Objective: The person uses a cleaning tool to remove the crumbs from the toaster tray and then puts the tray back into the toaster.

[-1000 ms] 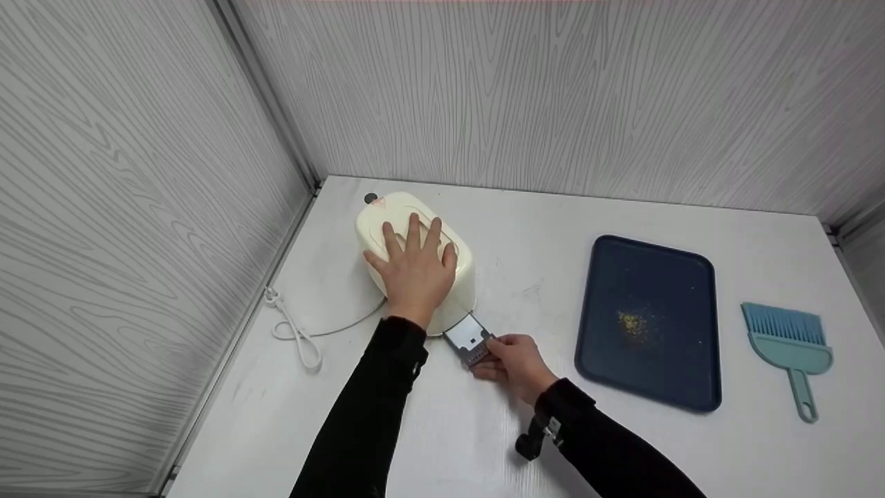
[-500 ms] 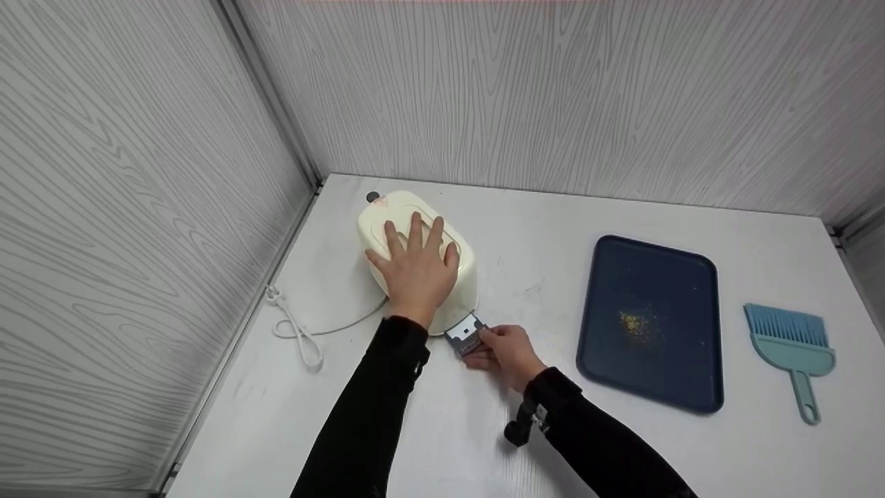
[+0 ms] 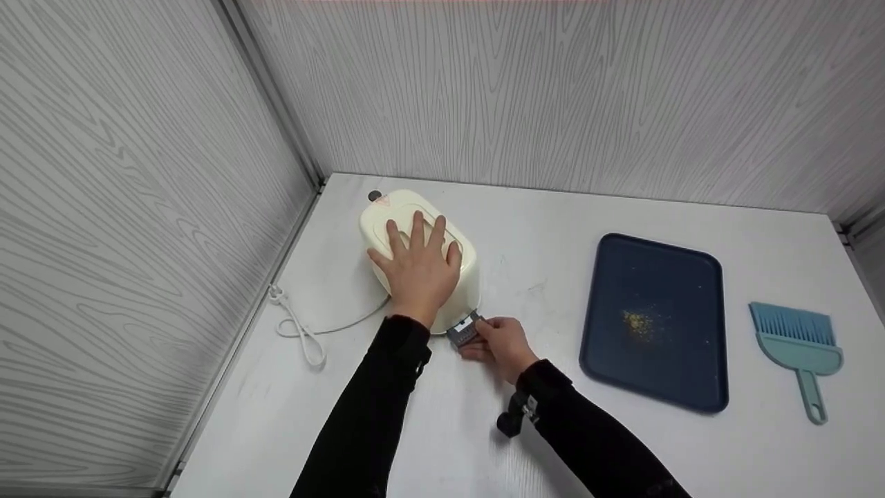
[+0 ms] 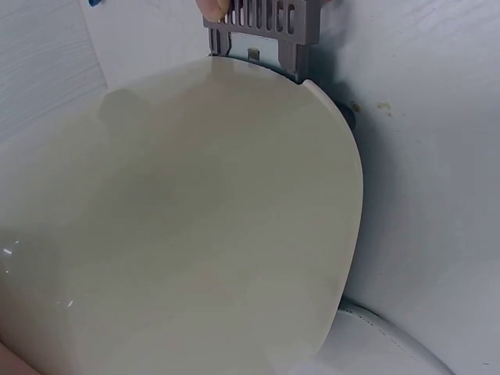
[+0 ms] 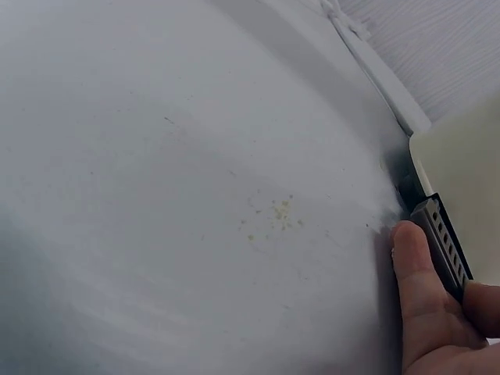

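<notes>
A cream toaster (image 3: pixel 467 277) stands on the left part of the white table. My left hand (image 3: pixel 420 271) rests flat on its top with the fingers spread. At the toaster's near end, my right hand (image 3: pixel 503 346) pinches the grey slotted front of a crumb tray (image 3: pixel 462 333) between thumb and fingers. Most of the tray is inside the toaster. In the left wrist view a narrow gap shows between the tray front (image 4: pixel 266 19) and the toaster's edge (image 4: pixel 234 172). From the right wrist, the tray front (image 5: pixel 444 246) appears close against the toaster's end.
A navy tray (image 3: pixel 653 277) with a small heap of yellow crumbs (image 3: pixel 637 322) lies to the right. Beyond it is a teal brush (image 3: pixel 798 346). The toaster's white cord (image 3: pixel 304 337) lies at left. Small crumbs (image 5: pixel 281 215) are scattered on the table. Walls (image 3: pixel 553 90) border the table.
My right hand has pushed the crumb tray farther into the toaster, moving up and left, so less of it sticks out. The left hand has stayed on the toaster's top.
</notes>
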Motion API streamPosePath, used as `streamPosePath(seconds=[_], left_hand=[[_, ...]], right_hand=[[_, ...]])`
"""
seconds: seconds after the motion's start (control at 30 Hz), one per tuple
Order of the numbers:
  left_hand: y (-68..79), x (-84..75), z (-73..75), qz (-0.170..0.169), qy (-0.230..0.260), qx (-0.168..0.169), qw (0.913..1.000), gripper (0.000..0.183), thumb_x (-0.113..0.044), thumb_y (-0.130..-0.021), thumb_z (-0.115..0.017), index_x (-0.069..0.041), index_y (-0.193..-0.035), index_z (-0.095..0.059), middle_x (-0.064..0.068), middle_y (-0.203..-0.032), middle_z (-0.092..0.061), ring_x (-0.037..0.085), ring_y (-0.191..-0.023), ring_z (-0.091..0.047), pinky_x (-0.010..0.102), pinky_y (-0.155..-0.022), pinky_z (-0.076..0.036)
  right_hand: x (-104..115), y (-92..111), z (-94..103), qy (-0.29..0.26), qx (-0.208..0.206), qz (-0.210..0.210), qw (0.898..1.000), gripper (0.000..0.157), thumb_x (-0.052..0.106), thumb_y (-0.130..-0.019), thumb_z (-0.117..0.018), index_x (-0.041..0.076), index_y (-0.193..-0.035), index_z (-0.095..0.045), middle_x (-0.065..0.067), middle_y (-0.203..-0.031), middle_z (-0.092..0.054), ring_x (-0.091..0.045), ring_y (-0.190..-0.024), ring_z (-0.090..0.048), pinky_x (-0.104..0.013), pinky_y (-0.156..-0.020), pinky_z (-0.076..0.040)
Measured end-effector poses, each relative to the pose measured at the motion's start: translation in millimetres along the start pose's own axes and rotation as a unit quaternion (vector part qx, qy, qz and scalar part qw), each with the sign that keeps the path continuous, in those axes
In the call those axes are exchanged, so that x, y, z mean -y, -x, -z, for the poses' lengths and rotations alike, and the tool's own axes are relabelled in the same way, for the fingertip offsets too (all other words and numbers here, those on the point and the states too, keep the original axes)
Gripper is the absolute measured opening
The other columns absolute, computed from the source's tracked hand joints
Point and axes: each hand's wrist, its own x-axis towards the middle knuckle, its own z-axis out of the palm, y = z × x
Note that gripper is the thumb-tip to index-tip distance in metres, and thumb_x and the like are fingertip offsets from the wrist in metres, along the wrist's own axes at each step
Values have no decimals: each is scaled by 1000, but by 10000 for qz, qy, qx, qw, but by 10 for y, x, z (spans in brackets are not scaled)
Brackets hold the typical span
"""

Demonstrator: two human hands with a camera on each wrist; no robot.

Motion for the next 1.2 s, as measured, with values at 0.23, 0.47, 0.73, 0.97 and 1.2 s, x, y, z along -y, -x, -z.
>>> streamPosePath(seconds=[0.23, 0.47, 0.73, 0.97, 1.2], left_hand=[[-2, -1, -2, 5, -10, -2, 10000, 57, -51, -107, -32, -33, -161, -37, 4, -170, -27, 49, -155, -12, 84, -109, -15], [4, 8, -3, -6, -41, -53, 10000, 56, -51, -107, -33, -32, -160, -39, 5, -170, -28, 50, -155, -13, 84, -109, -16], [14, 18, -9, -78, 33, -137, 9999, 55, -50, -108, -34, -32, -159, -41, 6, -169, -31, 51, -154, -15, 84, -108, -17], [-2, 7, -10, -57, 51, -105, 9999, 56, -50, -107, -34, -32, -160, -40, 6, -169, -30, 51, -154, -14, 84, -108, -15], [1, 4, -11, -32, -34, -97, 9999, 56, -50, -108, -33, -32, -160, -39, 5, -169, -30, 50, -154, -14, 84, -109, -16]], right_hand=[[10, -46, -17, 14, -14, -41, 10000, 23, 6, -109, -50, -15, -116, -54, -25, -90, -73, -24, -71, -75, -36, -71, -64], [3, -113, -43, 32, 12, -31, 10000, 25, 7, -109, -49, -15, -119, -54, -28, -97, -73, -24, -72, -75, -37, -73, -64], [25, -124, -85, 188, -128, -126, 9997, 27, 10, -109, -50, -12, -123, -54, -31, -104, -71, -23, -70, -75, -35, -73, -64], [39, -124, -91, 168, -188, -57, 9997, 24, 8, -108, -50, -13, -118, -56, -30, -101, -71, -22, -67, -74, -35, -71, -64], [52, -119, -98, 113, -235, -137, 9996, 25, 8, -108, -50, -13, -120, -55, -31, -100, -71, -23, -67, -74, -37, -71, -64]])
